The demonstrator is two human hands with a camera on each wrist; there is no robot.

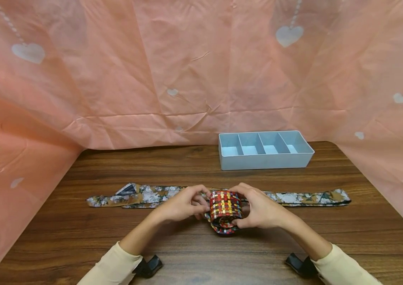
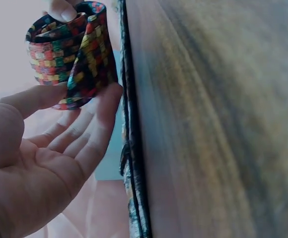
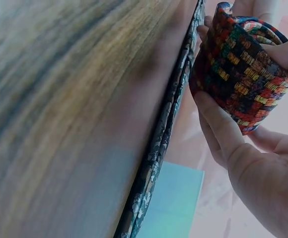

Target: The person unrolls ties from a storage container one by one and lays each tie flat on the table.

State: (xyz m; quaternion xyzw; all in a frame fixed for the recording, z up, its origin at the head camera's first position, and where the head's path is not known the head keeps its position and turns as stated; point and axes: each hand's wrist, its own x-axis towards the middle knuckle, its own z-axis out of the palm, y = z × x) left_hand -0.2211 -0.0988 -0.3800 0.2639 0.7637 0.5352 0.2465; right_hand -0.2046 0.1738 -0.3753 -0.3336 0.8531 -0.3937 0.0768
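Observation:
A necktie [image 1: 225,206] with a red, yellow and black woven check is wound into a thick roll between the two hands, over the table's middle. On the roll's right side, the right hand [image 1: 263,208] grips it with the thumb at the coiled edge and the fingers around the outside. From the left, the left hand [image 1: 183,204] holds the tie's pointed outer end [image 2: 84,64] between thumb and fingertips. Behind the hands a floral necktie [image 1: 308,198], brown with white flowers, lies stretched sideways across the table; the hands and roll hide its middle.
A pale blue tray [image 1: 265,161] with several compartments stands at the back right of the wooden table [image 1: 91,237]. Pink cloth [image 1: 187,79] with white hearts hangs behind and at both sides. Dark straps with black pieces [image 1: 150,267] sit at the wrists.

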